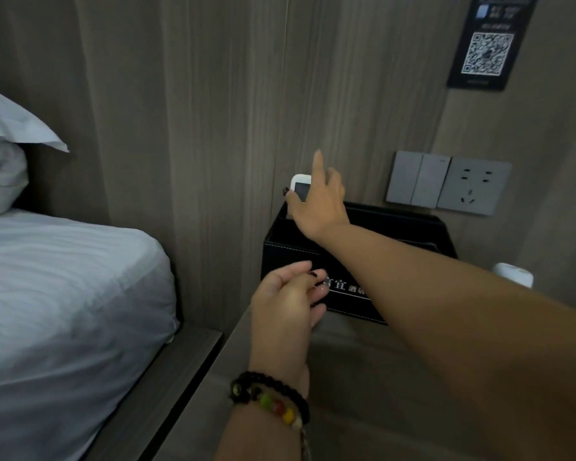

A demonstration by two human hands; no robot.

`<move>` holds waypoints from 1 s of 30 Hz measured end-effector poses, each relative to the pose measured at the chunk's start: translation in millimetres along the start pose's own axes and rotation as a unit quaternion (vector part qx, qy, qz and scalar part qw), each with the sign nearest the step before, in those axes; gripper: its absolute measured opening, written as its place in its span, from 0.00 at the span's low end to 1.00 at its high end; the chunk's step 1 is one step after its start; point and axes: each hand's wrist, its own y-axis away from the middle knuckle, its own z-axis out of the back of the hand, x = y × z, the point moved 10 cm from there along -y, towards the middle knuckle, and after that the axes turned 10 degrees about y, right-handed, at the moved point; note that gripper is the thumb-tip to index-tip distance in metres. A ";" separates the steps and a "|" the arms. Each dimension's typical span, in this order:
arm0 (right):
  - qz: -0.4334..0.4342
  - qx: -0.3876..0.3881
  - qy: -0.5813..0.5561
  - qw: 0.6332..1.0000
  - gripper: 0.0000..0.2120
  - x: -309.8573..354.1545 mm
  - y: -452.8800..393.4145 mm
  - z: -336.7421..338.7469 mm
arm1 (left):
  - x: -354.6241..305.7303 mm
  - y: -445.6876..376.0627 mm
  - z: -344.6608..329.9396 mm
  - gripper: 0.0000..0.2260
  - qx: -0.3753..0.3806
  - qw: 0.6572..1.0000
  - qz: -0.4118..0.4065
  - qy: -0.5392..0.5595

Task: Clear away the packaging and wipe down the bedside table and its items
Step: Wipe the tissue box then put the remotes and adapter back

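Right hand (320, 201): reaching far across the black box toward the wall, index finger stretched up, thumb and lower fingers holding the white remote at its near edge.
White remote (300, 188): upright at the far left corner of the black box, small grey screen facing the camera, lower part hidden behind the hand and the box wall.
Left hand (288, 294): hovering near the front left corner of the black box, palm turned up and to the right, fingers loosely curled, nothing clearly held; dark nail tips close to the box front, contact not clear.
Left wrist: ringed by a dark beaded bracelet (270, 394) with green, red and yellow beads.
Black box (290, 254): open-topped, stitched rim, white characters on its front, standing at the far side of the bedside table against the wall; contents hidden.
Bedside table (346, 377): grey-brown wood grain top, running from near to the wall, just right of the bed frame.
White object (512, 274): rounded, on the table right of the box, partly hidden by the right forearm; kind unclear.
Wall plate (448, 183): two grey switches and a socket, far right above the box.
Sign with QR code (487, 44): dark, top right on the wall.
Bed (64, 294): white sheet, left, with pillows (4, 144) at the far left.
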 end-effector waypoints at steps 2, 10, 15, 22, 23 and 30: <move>0.030 -0.018 -0.006 0.999 0.37 5.9 21.8 22.6 | -2.1 0.6 -3.6 0.08 0.005 1.000 -0.003 -0.007; 0.127 0.036 0.074 0.989 0.26 -29.7 166.4 152.7 | -10.6 22.2 -20.2 0.08 0.061 0.996 -0.043 -0.047; -0.025 0.030 0.114 0.993 0.19 -125.1 222.0 215.6 | -8.3 39.7 -41.9 0.08 0.120 0.964 -0.124 -0.200; -0.220 0.093 0.171 0.956 0.21 -210.9 213.0 206.9 | 16.9 76.7 -65.6 0.28 0.220 0.803 -0.215 -0.510; -0.229 0.110 0.178 0.951 0.22 -214.1 211.3 199.1 | 23.6 79.9 -65.9 0.30 0.232 0.784 -0.208 -0.536; -0.333 0.187 0.135 0.914 0.19 -227.1 212.1 149.7 | 41.5 92.0 -57.5 0.36 0.260 0.738 -0.171 -0.599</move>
